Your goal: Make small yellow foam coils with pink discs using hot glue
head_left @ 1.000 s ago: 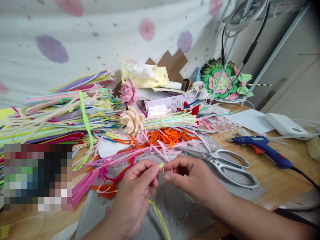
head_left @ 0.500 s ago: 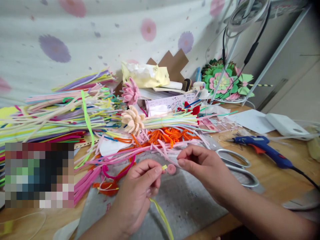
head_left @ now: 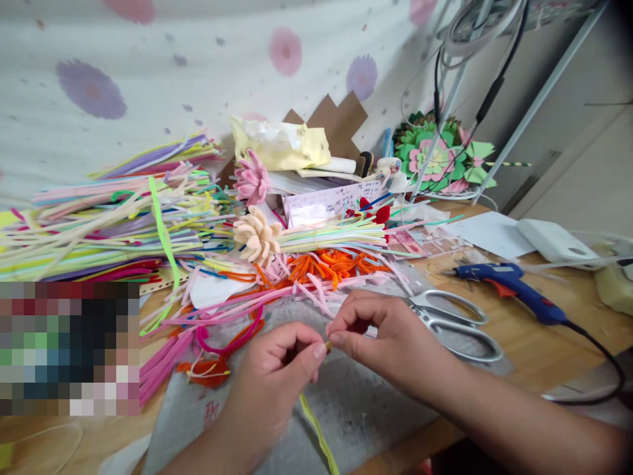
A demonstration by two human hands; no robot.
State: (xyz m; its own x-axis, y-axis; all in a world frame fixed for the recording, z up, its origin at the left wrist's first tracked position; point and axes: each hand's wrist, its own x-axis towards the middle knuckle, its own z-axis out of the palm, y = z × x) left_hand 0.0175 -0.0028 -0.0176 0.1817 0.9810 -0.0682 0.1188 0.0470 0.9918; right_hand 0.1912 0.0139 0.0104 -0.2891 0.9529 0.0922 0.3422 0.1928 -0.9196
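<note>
My left hand (head_left: 284, 373) is closed in a pinch on a yellow pipe cleaner (head_left: 318, 432), whose long tail hangs below the palm over the grey mat (head_left: 366, 402). The thumb and forefinger of my right hand (head_left: 378, 333) are pinched at the short yellow end that sticks out of the left fingertips. Both hands meet there, almost touching, and the fingers cover most of that end. A pair of scissors (head_left: 465, 356) with silver handles lies just beyond my right hand, its blades hidden behind the hand.
Pink pipe cleaners (head_left: 163, 369) and orange ones (head_left: 324, 267) lie around the mat. Large colourful bundles (head_left: 99, 224) are piled at left. A cream flower (head_left: 257, 236) and a pink flower (head_left: 251, 177) stand behind. A blue glue gun (head_left: 514, 287) with its cord lies at right.
My right hand has moved left and down, closing on the yellow tip beside my left fingers. The small pink round thing between the hands is now hidden. The view has shifted slightly.
</note>
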